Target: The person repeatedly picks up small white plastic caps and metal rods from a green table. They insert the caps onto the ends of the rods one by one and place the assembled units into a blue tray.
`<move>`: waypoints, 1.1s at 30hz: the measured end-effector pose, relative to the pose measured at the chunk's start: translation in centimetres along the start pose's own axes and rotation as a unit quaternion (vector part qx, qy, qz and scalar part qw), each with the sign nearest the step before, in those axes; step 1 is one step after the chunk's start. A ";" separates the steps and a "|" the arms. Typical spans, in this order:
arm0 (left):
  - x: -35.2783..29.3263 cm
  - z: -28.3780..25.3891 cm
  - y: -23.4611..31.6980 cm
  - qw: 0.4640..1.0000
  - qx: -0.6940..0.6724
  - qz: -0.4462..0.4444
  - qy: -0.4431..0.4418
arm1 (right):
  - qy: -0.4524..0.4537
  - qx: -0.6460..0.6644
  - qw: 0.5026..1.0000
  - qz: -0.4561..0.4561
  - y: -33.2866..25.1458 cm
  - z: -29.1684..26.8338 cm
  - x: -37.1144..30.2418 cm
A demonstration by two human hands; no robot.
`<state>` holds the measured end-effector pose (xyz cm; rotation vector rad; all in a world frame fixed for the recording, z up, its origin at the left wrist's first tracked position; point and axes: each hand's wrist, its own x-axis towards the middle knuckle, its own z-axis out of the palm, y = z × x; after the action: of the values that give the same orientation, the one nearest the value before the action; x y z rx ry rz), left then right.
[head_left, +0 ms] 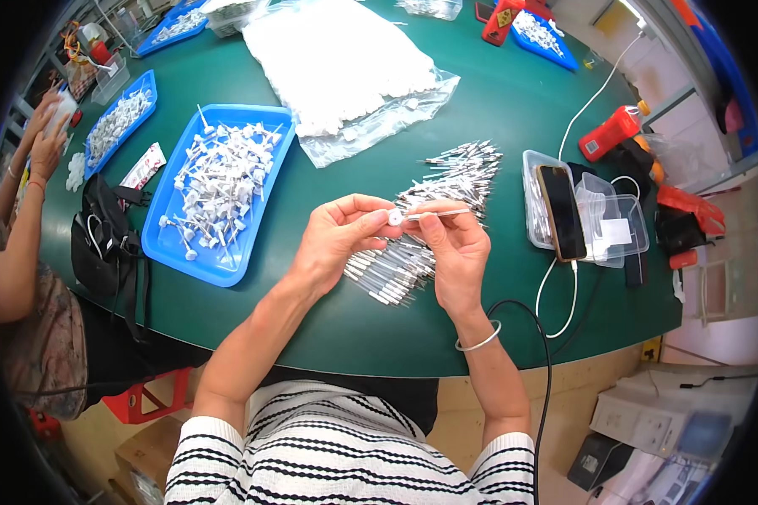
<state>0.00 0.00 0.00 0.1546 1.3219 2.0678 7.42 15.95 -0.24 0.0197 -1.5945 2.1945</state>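
Over the middle of the green table (505, 105), my left hand (330, 240) pinches a small round white plastic piece (395, 217) between thumb and fingers. My right hand (458, 261) is closed on a thin pale rod (440, 215), its inner end at the white piece. Whether the rod's tip sits inside the piece I cannot tell. Beneath and behind my hands lies a pile of thin grey-and-white rods (463, 168). To the left, a blue tray (153, 240) holds many rods with white heads. Behind my hands, a large clear bag (320, 151) is full of small white pieces.
Another blue tray (148, 84) and a black bag (101, 244) lie left, near a co-worker's hands (49, 135). On the right, a phone (562, 210) rests on clear plastic boxes (627, 240), with white cables around it. A red bottle (611, 133) lies beyond.
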 end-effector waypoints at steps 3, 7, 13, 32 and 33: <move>0.0 0.1 0.1 1.000 -0.004 -0.009 0.000 | 0.000 -0.006 1.000 -0.022 0.0 0.3 0.1; 0.1 0.2 -0.1 1.000 -0.018 -0.015 -0.008 | 0.011 -0.015 0.999 -0.029 0.1 0.1 0.0; 0.1 -0.2 -0.3 0.998 -0.041 -0.033 -0.028 | 0.020 -0.018 0.999 -0.029 -0.4 0.3 -0.2; 0.1 0.1 -0.3 0.997 -0.064 -0.037 -0.024 | -0.013 -0.070 0.996 -0.048 -0.5 0.0 -0.3; 0.1 0.2 -0.3 0.997 -0.064 -0.037 -0.027 | -0.014 -0.080 0.995 -0.052 -0.5 -0.1 -0.3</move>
<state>0.10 0.28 -0.20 0.1018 1.1420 2.0638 7.88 16.04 0.14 0.0856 -1.7389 1.9914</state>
